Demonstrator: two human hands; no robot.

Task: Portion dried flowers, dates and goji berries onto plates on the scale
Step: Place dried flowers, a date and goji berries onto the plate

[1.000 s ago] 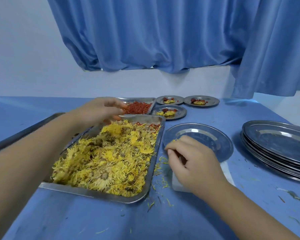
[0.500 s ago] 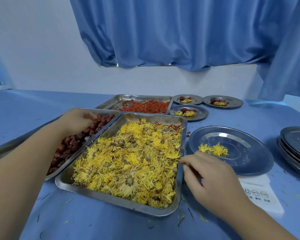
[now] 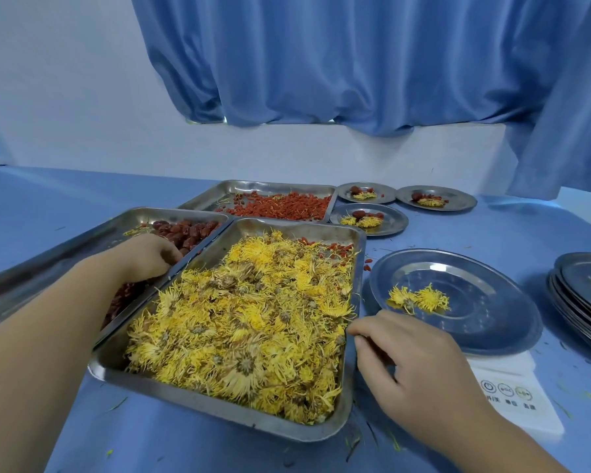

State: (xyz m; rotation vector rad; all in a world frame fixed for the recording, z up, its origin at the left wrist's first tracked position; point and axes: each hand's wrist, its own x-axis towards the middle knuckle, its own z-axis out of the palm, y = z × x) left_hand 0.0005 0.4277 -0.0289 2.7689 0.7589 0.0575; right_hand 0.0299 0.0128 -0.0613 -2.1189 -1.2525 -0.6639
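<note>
Head view: left hand (image 3: 147, 256) digs into sticky dates (image 3: 185, 232), grip hidden; right hand (image 3: 413, 363) loose, empty by feather-light, crumbly flowers (image 3: 246, 322) — pinch gently.

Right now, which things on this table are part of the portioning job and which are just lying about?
In use:
- tray of dried flowers
- tray of dates
- tray of goji berries
- plate on the scale, holding two flowers
- scale
- stack of empty plates
- three filled plates
- left hand
- right hand

Lying about:
- loose petals
- curtain
</note>
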